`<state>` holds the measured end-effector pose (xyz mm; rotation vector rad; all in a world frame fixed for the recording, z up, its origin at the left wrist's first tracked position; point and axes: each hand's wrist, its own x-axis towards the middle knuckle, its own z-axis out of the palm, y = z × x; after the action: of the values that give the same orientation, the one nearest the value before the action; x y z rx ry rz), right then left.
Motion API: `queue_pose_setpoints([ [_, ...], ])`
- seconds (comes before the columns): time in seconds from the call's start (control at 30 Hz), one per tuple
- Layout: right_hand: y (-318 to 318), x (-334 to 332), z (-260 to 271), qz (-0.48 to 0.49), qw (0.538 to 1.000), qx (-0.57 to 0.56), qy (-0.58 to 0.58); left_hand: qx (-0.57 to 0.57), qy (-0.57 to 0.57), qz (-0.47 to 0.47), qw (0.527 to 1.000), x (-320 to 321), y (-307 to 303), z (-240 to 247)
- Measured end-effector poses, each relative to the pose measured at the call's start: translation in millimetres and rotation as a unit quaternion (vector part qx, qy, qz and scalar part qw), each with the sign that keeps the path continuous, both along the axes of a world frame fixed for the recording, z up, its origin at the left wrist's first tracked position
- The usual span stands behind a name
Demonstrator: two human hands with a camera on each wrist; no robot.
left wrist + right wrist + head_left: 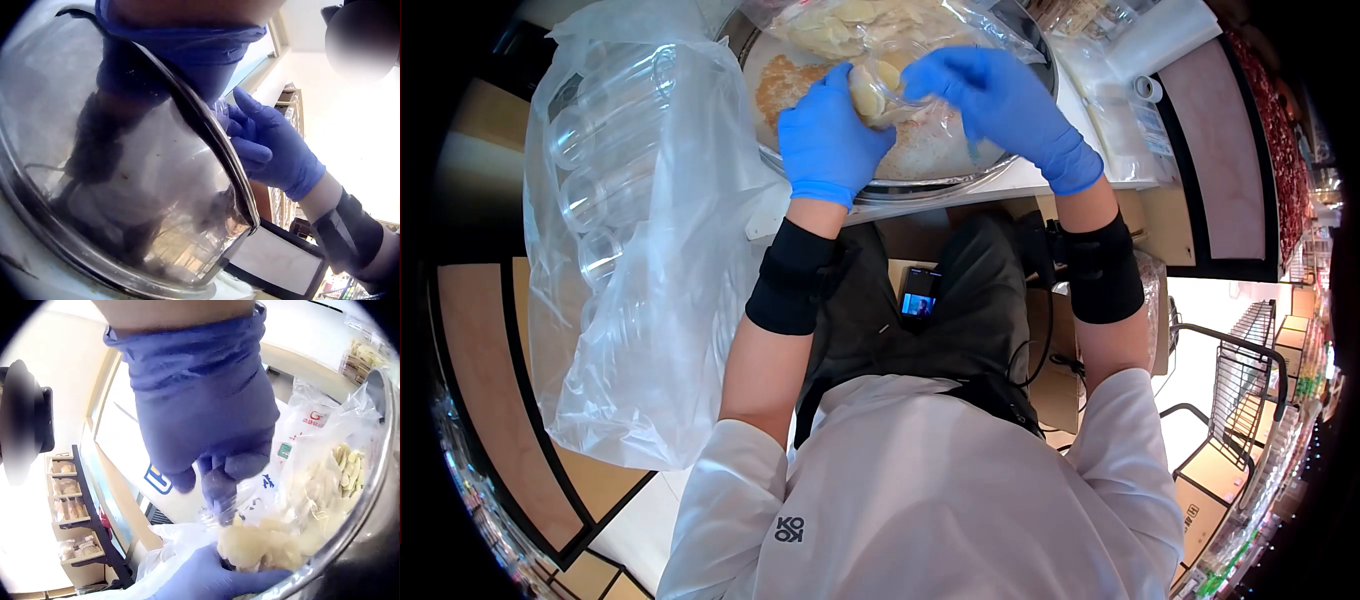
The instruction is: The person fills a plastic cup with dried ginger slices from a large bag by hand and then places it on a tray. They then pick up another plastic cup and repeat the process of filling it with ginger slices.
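Note:
Pale, thin dried slices fill a clear plastic jar (867,97), which lies tilted above a large round metal pan (945,178). My gloved left hand (828,140) grips the jar, thumb on the near side and fingers on the far side. At the jar's mouth are the fingers of my gloved right hand (1010,110). In the right wrist view that hand's fingers (219,487) bend down to the clear plastic, just above the slices (262,545); I cannot tell whether they pinch anything. An opened plastic bag (850,30) of similar slices lies at the pan's far side.
A big translucent bag (670,330) of clear jars (585,200) hangs at the left beside the pan. Brown crumbs (788,85) lie in the pan. Plastic bags and a roll (1145,89) sit to the right. A phone (919,295) is between my legs.

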<state>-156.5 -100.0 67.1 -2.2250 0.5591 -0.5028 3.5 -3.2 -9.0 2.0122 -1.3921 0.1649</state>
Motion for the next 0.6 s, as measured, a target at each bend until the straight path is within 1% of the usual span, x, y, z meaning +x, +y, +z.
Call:
queue_pose_setpoints([
  [0.03,0,-2,4,-0.064,0.995,0.072,-0.023,-0.001,0.012,0.0,1.0,1,0,-1],
  [0.07,-8,-6,-1,-0.064,0.995,0.072,-0.022,-0.001,0.024,0.0,1.0,1,-1,-2],
  [0.13,-36,-14,-26,-0.14,0.981,0.072,-0.117,0.004,0.025,0.004,1.0,0,0,0],
  [0.17,-44,-16,-37,-0.139,0.981,0.072,-0.117,0.009,0.025,0.009,1.0,0,0,1],
  [0.23,-55,-19,-58,-0.182,0.981,0.005,-0.069,0.015,0.028,0.015,0.999,-1,1,1],
  [0.27,-62,-17,-67,-0.181,0.981,0.003,-0.071,0.021,0.03,0.021,0.999,-1,0,2],
  [0.3,-65,-17,-75,-0.163,0.983,-0.086,0.0,0.021,0.03,0.022,0.999,-1,0,2],
  [0.33,-70,-15,-85,-0.143,0.972,-0.174,0.07,0.027,0.035,0.02,0.999,-1,0,2],
  [0.37,-73,-11,-96,-0.143,0.972,-0.173,0.07,0.034,0.039,0.018,0.998,0,0,2],
  [0.43,-75,3,-112,-0.056,0.957,-0.272,0.087,0.036,0.042,0.017,0.998,-1,1,5],
  [0.47,-73,8,-114,-0.058,0.957,-0.272,0.087,0.036,0.046,0.016,0.998,-3,1,6],
  [0.53,-63,24,-112,-0.065,0.958,-0.247,0.133,0.037,0.042,0.019,0.998,-2,0,5],
  [0.57,-61,30,-111,-0.065,0.958,-0.247,0.133,0.039,0.038,0.022,0.998,-2,0,5],
  [0.6,-60,34,-111,-0.038,0.959,-0.242,0.139,0.039,0.038,0.022,0.998,-2,0,5],
])
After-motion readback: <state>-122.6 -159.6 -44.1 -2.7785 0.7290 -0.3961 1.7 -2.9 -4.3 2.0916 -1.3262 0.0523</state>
